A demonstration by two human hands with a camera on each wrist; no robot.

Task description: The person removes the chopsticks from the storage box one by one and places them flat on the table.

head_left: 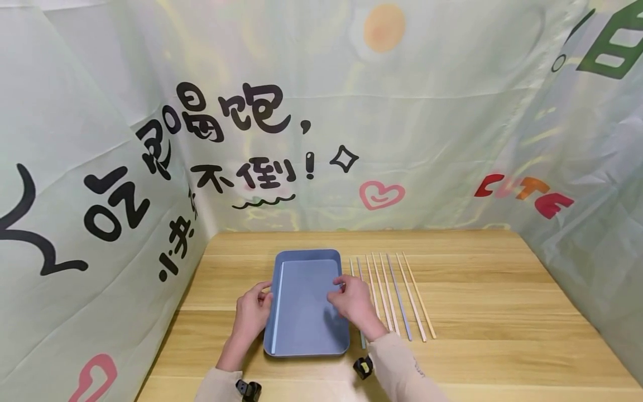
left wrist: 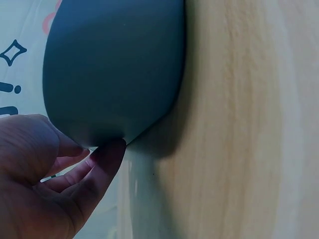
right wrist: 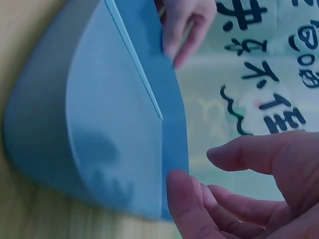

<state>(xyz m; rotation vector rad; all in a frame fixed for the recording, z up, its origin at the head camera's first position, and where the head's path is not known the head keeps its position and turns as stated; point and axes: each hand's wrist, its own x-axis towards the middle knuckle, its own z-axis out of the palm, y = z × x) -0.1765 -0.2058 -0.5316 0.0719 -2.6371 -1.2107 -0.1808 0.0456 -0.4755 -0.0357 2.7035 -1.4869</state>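
A blue rectangular tray [head_left: 306, 301] lies on the wooden table, a single pale blue chopstick [head_left: 278, 307] lengthwise along its left side. At the tray's left rim, my left hand [head_left: 253, 310] pinches the edge with thumb and finger; the left wrist view shows a fingertip [left wrist: 117, 147] against the outer wall. Over the tray's right side hovers my right hand [head_left: 354, 301], thumb and fingers bent with a gap between them and nothing held. Several chopsticks [head_left: 397, 290] in pink, blue, yellow and pale green lie side by side right of the tray, partly covered by the right hand and forearm.
Printed cloth walls [head_left: 427, 139] enclose the table [head_left: 502, 312] at the back and both sides. Small black wrist cameras [head_left: 363, 367] are strapped to both sleeves, close above the tabletop. Bare wood extends to the right of the chopsticks.
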